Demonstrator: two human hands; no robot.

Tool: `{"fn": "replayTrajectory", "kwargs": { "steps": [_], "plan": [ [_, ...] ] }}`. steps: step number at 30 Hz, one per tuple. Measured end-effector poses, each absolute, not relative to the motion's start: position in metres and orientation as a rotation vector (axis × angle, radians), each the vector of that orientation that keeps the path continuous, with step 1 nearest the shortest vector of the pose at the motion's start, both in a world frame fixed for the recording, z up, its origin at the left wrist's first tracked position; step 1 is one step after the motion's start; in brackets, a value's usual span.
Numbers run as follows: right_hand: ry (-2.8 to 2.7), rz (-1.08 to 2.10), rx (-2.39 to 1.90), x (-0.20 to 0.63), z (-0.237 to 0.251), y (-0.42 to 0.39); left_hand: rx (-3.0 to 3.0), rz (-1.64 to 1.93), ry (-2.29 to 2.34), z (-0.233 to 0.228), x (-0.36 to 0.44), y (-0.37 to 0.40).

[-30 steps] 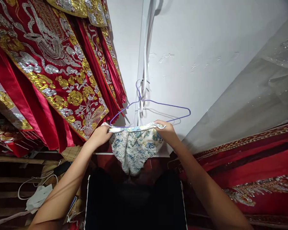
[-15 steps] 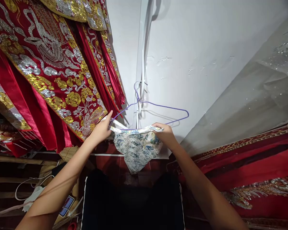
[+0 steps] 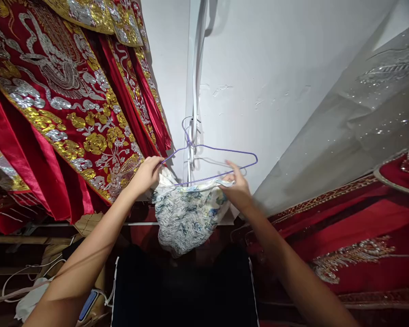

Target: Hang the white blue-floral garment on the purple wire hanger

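Observation:
A purple clothes hanger hangs by its hook on a white strip fixed to the wall. Below it, a white garment with a blue-green floral print and a crinkled body is stretched between my hands. My left hand is closed on the garment's upper left edge, right at the hanger's left end. My right hand pinches the garment's upper right edge, with the index finger raised near the hanger's bottom bar. The hanger's right end is bare, and its left end is partly hidden by the left hand and cloth.
Red costumes with gold and silver embroidery hang at the left. On the right are a sheer, sparkly white fabric and a red beaded garment. White cables and a phone lie at the lower left.
The garment's left side has come up onto the hanger's left end with my left hand. My right index finger has lifted. The view has shifted slightly.

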State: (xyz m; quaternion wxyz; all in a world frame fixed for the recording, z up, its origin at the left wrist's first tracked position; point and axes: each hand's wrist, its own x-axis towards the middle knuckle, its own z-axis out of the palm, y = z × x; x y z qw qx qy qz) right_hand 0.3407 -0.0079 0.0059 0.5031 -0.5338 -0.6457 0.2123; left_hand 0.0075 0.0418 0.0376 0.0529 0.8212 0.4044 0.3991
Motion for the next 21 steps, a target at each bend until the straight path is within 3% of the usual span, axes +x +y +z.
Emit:
{"fn": "replayTrajectory", "kwargs": {
  "steps": [4,10,17,21],
  "plan": [
    [-1.388,0.174,-1.383,0.369,0.022,-0.002,2.526,1.186,1.205,0.04,0.01,0.041],
    [-1.406,0.028,-1.427,0.385,0.045,0.0,2.582,1.077,1.2,0.043,0.016,0.041],
    [-1.6,0.212,-1.638,0.397,0.062,-0.003,2.602,1.063,1.303,0.043,0.012,0.041],
    [-1.781,0.481,-1.598,0.406,0.083,-0.011,2.491,1.303,1.466,0.05,0.009,0.037]
  ]
}}
